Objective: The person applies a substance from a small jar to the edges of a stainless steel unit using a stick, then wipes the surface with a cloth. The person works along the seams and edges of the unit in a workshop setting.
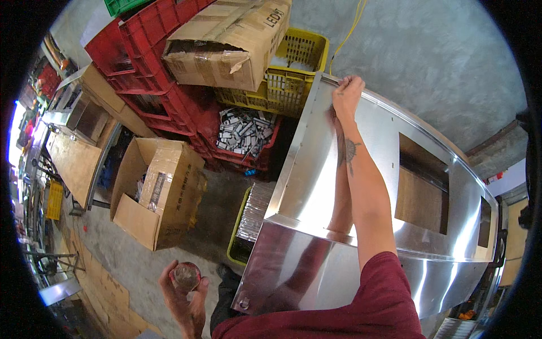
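I note the right hand [347, 93], fingers clamped on the far edge of the steel panel [316, 186] ahead. Left hand [183, 294] grasps a small round tin [186, 276], low beside it.

Concrete floor [440, 51], grey, carries everything in view. On it: stacked red crates [148, 68] topped by 1 torn cardboard box [228, 42]; 1 yellow crate [285, 85] beside them; 1 low red crate [248, 152] filled with small grey metal parts [243, 131]; 1 open cardboard box [158, 192] standing apart; 1 green-yellow bin [240, 251] of shiny strips. Flat cardboard sheets [107, 294] lie on the floor at lower left.
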Motion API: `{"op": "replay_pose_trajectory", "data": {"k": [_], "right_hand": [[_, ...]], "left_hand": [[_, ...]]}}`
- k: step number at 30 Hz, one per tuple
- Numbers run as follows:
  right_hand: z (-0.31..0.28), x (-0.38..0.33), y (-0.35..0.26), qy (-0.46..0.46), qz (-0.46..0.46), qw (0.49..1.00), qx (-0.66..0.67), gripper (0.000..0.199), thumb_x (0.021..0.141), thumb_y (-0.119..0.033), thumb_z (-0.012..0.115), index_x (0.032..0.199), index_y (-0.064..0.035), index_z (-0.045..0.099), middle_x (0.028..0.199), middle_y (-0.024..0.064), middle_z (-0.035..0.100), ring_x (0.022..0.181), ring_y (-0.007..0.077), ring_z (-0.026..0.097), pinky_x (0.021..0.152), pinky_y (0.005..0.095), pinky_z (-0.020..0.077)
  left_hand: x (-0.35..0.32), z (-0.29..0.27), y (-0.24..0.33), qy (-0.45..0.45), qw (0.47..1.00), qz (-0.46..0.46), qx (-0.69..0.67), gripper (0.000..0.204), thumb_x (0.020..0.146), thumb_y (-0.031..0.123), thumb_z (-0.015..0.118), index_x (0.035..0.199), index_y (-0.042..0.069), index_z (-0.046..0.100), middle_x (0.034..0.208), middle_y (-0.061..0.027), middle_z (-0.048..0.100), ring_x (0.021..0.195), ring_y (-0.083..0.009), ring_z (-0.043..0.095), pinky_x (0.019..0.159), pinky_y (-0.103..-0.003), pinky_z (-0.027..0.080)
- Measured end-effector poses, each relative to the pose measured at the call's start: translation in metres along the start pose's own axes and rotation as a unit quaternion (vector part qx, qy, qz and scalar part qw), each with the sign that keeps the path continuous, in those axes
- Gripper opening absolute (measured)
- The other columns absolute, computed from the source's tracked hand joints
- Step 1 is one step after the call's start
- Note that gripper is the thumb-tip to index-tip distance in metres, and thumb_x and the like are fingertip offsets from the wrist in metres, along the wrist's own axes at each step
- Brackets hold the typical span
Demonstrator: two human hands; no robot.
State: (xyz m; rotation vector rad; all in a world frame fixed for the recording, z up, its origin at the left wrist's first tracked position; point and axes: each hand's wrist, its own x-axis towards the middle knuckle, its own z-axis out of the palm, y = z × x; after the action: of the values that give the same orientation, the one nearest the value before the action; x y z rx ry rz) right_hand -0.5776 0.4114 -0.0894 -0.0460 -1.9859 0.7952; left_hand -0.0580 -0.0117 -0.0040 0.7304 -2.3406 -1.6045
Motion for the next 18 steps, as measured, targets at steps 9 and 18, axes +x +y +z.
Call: {"op": "replay_pose_trajectory", "data": {"k": [9, 18], "right_hand": [[-0.121, -0.025, -0.103, -0.057, 0.086, 0.987, 0.126, 0.023, 0.115, -0.02, 0.061, 0.112, 0.002, 0.062, 0.102, 0.0133, 0.069, 0.092, 0.0227, 0.069, 0.084, 0.038, 0.0547], [-0.363, -0.165, -0.291, -0.155, 0.219, 0.913, 0.306, 0.024, 0.117, -0.024, 0.061, 0.118, -0.0002, 0.064, 0.102, 0.0057, 0.067, 0.09, 0.0124, 0.064, 0.081, 0.0293, 0.0538]], "left_hand": [[-0.033, -0.024, 0.019, -0.01, 0.996, 0.021, -0.091, 0.073, 0.094, 0.007, 0.087, 0.156, 0.005, 0.048, 0.138, -0.0104, 0.062, 0.12, -0.0205, 0.066, 0.101, -0.036, 0.057], [-0.1, -0.08, 0.003, -0.087, 0.98, 0.097, -0.153, 0.066, 0.096, -0.003, 0.081, 0.154, 0.002, 0.049, 0.135, -0.0109, 0.065, 0.118, -0.0177, 0.067, 0.1, -0.032, 0.058]]}}
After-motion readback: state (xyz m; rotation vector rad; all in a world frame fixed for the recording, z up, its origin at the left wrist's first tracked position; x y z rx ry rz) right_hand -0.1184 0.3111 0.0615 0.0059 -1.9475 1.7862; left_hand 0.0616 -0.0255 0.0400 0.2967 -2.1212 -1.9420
